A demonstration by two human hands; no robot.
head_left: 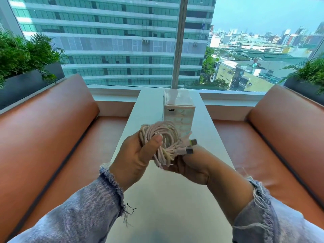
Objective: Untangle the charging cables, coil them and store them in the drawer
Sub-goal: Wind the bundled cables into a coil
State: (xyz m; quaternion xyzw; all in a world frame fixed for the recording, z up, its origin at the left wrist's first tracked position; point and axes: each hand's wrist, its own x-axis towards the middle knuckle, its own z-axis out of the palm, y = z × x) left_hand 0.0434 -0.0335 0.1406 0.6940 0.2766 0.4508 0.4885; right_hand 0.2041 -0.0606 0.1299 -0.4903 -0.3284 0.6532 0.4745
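Left hand (138,158) and right hand (189,165) clasp a looped bundle of pale pink-and-cream braided cables (166,137); beyond them, the drawer unit's (178,118) dark label (171,110) is illegible.

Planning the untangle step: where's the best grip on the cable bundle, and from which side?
Probably the two plugs: they stick free out of the cable bundle on its right, so come from the right. The left hand holds the loops.
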